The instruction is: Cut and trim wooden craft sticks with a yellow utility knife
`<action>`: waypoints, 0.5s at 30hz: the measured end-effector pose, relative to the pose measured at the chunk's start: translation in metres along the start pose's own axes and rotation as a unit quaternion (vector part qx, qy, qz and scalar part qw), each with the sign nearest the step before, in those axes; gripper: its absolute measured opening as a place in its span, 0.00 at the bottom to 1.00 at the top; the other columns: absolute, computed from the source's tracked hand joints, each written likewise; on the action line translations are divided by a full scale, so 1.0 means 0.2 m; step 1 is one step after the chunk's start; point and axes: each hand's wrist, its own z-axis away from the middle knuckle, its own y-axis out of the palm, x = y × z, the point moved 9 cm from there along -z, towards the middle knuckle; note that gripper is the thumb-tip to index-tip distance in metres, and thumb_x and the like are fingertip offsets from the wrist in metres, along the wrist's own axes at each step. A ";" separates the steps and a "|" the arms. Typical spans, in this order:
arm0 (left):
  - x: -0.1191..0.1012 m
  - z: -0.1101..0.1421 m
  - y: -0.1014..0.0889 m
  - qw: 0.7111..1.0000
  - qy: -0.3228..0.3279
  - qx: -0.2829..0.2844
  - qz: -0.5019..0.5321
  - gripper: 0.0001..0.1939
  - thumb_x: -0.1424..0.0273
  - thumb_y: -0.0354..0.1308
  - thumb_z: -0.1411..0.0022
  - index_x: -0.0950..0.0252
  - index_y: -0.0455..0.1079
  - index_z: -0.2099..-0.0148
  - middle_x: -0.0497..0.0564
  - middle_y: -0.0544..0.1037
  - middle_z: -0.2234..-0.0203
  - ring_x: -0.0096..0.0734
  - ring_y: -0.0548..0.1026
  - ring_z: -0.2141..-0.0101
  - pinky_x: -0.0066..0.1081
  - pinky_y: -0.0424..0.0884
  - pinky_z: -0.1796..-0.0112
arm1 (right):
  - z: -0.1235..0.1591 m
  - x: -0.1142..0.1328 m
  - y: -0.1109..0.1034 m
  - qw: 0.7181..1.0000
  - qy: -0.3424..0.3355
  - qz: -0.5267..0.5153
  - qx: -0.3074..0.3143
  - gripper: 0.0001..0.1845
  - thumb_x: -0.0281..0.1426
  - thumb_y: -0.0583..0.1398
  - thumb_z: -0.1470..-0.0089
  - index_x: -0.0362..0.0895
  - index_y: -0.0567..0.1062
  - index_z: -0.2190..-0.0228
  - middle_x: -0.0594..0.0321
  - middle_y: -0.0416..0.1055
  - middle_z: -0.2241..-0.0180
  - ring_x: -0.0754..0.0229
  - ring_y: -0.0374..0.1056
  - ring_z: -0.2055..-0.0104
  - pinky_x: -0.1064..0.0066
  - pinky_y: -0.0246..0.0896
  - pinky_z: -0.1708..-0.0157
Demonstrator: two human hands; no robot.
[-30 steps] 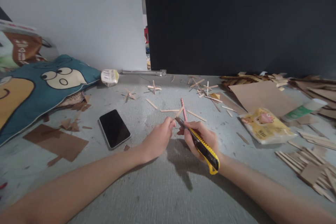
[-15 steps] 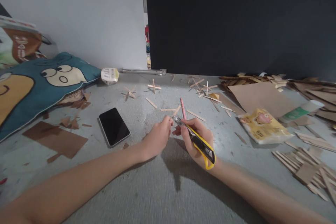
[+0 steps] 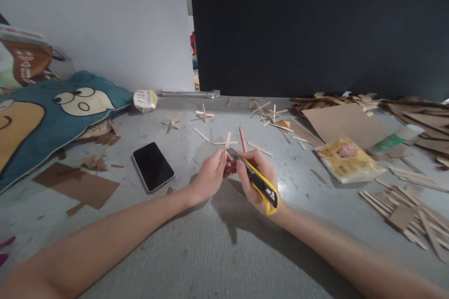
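My right hand (image 3: 257, 175) is closed round a yellow and black utility knife (image 3: 260, 181), its front end pointing up and left toward my other hand. Pinched in the fingers of my left hand (image 3: 210, 175) is a short wooden craft stick (image 3: 228, 139), sticking up past the fingertips. The knife's tip is close beside the stick; my fingers hide whether it touches. Just beyond the hands lie a red-and-white striped stick (image 3: 242, 138) and a loose craft stick (image 3: 260, 149).
Left of my hands are a phone (image 3: 153, 167), brown cardboard (image 3: 77, 184) and a teal pillow (image 3: 70, 117). Small crossed-stick pieces (image 3: 204, 113) stand further back. On the right are a yellow tissue pack (image 3: 349, 159), a green-and-white tube (image 3: 398, 140) and piled sticks (image 3: 403, 217).
The knife's front end has come closer to my left fingers. The craft stick has turned more upright. My view has shifted slightly.
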 end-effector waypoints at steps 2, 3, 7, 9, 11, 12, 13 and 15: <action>0.00 0.00 0.00 1.000 -0.003 -0.006 0.014 0.23 0.50 0.44 0.24 0.61 0.60 0.66 0.43 0.64 0.78 0.26 0.64 0.78 0.28 0.61 0.75 | -0.01 0.02 0.01 1.000 -0.006 0.014 0.019 0.09 0.39 0.60 0.34 0.48 0.72 0.58 0.62 0.79 0.68 0.60 0.76 0.70 0.67 0.73 0.66; -0.01 0.00 -0.01 1.000 0.001 -0.009 0.009 0.23 0.49 0.45 0.24 0.61 0.60 0.66 0.43 0.64 0.79 0.26 0.64 0.78 0.28 0.61 0.75 | -0.01 0.02 0.02 1.000 -0.004 0.014 0.022 0.09 0.39 0.60 0.33 0.48 0.72 0.58 0.62 0.79 0.68 0.60 0.76 0.70 0.67 0.73 0.66; -0.05 0.01 -0.02 0.999 0.039 -0.020 -0.032 0.24 0.48 0.44 0.25 0.60 0.58 0.66 0.43 0.66 0.78 0.26 0.65 0.78 0.29 0.62 0.74 | 0.00 0.06 0.04 1.000 0.007 -0.013 0.002 0.09 0.39 0.59 0.33 0.48 0.70 0.58 0.62 0.79 0.69 0.60 0.76 0.72 0.66 0.73 0.67; -0.06 0.01 -0.03 0.998 0.048 -0.027 -0.033 0.24 0.47 0.43 0.25 0.60 0.58 0.66 0.43 0.66 0.78 0.26 0.64 0.78 0.28 0.62 0.75 | 0.00 0.10 0.05 1.000 -0.003 -0.020 -0.023 0.08 0.39 0.58 0.32 0.48 0.70 0.59 0.63 0.79 0.70 0.60 0.76 0.73 0.68 0.72 0.68; -0.06 0.01 -0.04 0.998 0.051 -0.030 -0.031 0.24 0.47 0.43 0.25 0.59 0.57 0.66 0.42 0.64 0.79 0.26 0.64 0.79 0.28 0.61 0.76 | 0.01 0.14 0.05 0.999 -0.021 -0.003 -0.044 0.07 0.38 0.58 0.33 0.48 0.70 0.59 0.64 0.78 0.72 0.61 0.75 0.74 0.70 0.70 0.71; -0.06 0.01 -0.04 0.998 0.052 -0.029 -0.030 0.23 0.47 0.43 0.25 0.59 0.57 0.66 0.41 0.64 0.80 0.26 0.64 0.79 0.28 0.60 0.76 | 0.02 0.16 0.06 0.998 -0.031 0.015 -0.050 0.06 0.37 0.58 0.34 0.48 0.70 0.60 0.65 0.77 0.72 0.61 0.75 0.75 0.71 0.69 0.72; -0.06 0.01 -0.04 0.998 0.053 -0.030 -0.030 0.23 0.47 0.44 0.26 0.59 0.57 0.66 0.41 0.63 0.81 0.26 0.63 0.80 0.28 0.60 0.76 | 0.03 0.17 0.06 0.997 -0.041 0.035 -0.053 0.05 0.36 0.58 0.34 0.48 0.70 0.60 0.65 0.76 0.73 0.61 0.74 0.75 0.71 0.68 0.72; -0.05 0.01 -0.05 0.998 0.051 -0.039 -0.023 0.22 0.49 0.46 0.26 0.59 0.57 0.66 0.41 0.63 0.80 0.27 0.64 0.79 0.29 0.60 0.75 | 0.05 0.17 0.08 0.994 -0.064 0.077 -0.047 0.05 0.35 0.59 0.35 0.48 0.71 0.59 0.66 0.75 0.73 0.61 0.73 0.75 0.71 0.67 0.71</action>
